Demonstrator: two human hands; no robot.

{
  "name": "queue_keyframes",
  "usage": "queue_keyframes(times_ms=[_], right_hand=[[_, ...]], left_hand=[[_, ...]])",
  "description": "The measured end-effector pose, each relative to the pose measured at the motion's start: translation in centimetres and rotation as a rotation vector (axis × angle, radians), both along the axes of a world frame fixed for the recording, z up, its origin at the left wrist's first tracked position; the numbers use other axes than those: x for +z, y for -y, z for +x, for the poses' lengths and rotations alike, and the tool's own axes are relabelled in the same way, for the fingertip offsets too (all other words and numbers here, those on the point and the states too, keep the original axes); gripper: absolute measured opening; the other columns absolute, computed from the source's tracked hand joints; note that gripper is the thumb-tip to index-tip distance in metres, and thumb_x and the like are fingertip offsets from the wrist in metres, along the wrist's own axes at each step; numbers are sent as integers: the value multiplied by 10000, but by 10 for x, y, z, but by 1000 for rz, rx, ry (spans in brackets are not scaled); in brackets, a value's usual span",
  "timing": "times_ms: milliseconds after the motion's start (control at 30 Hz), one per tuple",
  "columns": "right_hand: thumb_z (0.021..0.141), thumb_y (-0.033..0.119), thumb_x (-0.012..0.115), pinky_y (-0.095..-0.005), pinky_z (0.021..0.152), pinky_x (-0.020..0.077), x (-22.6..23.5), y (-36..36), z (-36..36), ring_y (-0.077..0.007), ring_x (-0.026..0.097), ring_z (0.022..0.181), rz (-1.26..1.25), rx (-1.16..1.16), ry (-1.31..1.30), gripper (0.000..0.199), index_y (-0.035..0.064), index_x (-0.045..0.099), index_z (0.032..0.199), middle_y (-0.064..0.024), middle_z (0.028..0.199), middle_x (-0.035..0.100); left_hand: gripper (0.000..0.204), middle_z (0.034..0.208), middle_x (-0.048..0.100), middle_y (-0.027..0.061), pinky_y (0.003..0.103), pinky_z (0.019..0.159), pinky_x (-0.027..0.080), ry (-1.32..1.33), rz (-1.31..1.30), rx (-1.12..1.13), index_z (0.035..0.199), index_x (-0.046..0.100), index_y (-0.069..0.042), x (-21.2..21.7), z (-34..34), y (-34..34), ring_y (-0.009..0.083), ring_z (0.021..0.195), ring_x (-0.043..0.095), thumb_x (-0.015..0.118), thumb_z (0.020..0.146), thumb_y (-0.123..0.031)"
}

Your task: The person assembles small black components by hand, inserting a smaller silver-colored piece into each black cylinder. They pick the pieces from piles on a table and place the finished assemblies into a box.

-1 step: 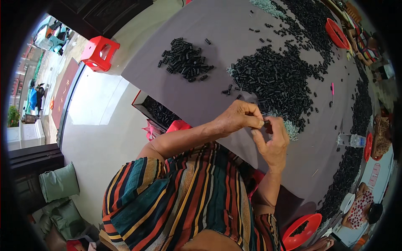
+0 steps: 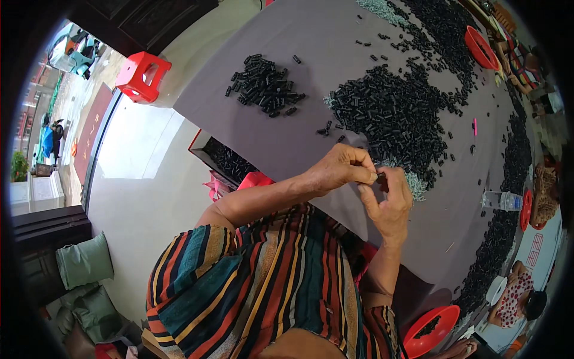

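Note:
Above the near edge of the cloth-covered table [image 2: 287, 140], my two hands meet fingertip to fingertip. My right hand [image 2: 391, 206] grips a small black cylindrical piece [image 2: 381, 176] between thumb and fingers. Against its end, my left hand [image 2: 341, 169] is closed in a pinch; whatever lies between those fingertips is too small to make out. Just beyond them spreads a large pile of black cylindrical pieces [image 2: 388, 110]. Small pale green pieces [image 2: 415, 186] lie beside my right hand. A smaller heap of black pieces [image 2: 263, 84] sits farther left.
Below the table's left edge is a box of black pieces [image 2: 224, 158]. Red basins [image 2: 430, 332] stand at the right, near a clear plastic bottle [image 2: 502, 201]. A pink stick [image 2: 475, 127] lies on the cloth. Other people sit along the far right side. A red stool [image 2: 142, 76] stands left.

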State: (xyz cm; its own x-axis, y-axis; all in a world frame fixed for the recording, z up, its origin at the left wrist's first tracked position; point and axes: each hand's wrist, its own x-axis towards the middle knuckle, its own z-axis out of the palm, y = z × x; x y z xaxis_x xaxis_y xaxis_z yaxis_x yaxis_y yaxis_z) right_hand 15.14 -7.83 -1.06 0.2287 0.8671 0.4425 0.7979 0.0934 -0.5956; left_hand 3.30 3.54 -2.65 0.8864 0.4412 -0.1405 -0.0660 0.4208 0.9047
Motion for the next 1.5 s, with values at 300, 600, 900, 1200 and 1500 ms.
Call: queue_keyframes(times_ms=[300, 600, 900, 1200, 1500], right_hand=[[694, 240, 705, -339, 485, 402, -7, -5, -3, -262, 508, 576, 78, -91, 279, 303, 38, 490, 765, -97, 672, 476], [744, 261, 650, -329, 423, 386, -35, -14, -12, -234, 490, 468, 126, -161, 240, 321, 57, 420, 650, -70, 546, 440], [723, 195, 641, -330, 403, 402, -55, -15, -14, -238, 498, 431, 131, -168, 169, 292, 64, 402, 617, -72, 514, 453], [784, 235, 608, -353, 401, 408, -60, -16, -13, -291, 516, 433, 134, -178, 148, 296, 43, 436, 639, -115, 508, 486], [766, 108, 631, -351, 558, 440, -25, -7, 27, -274, 552, 612, -147, -103, -71, 152, 16, 519, 810, -105, 749, 528]], left_hand=[[95, 732, 612, 47, 236, 640, 413, -23, -24, -26, 764, 623, 10, -2, 0, -1, 91, 679, 547, 618, 749, -84], [115, 611, 579, 53, 238, 566, 397, -126, 106, -63, 723, 613, 26, -8, 1, -9, 97, 596, 520, 607, 714, -88], [102, 619, 579, 42, 225, 559, 388, -182, 148, -77, 662, 608, 22, -17, 4, -12, 85, 604, 507, 588, 660, -77], [120, 639, 578, 41, 228, 564, 393, -197, 146, -120, 671, 603, 22, -15, 5, -14, 87, 612, 509, 589, 665, -97], [93, 645, 585, 34, 260, 572, 423, -335, 691, 373, 733, 580, 2, -17, -6, -56, 98, 601, 536, 615, 729, -84]])
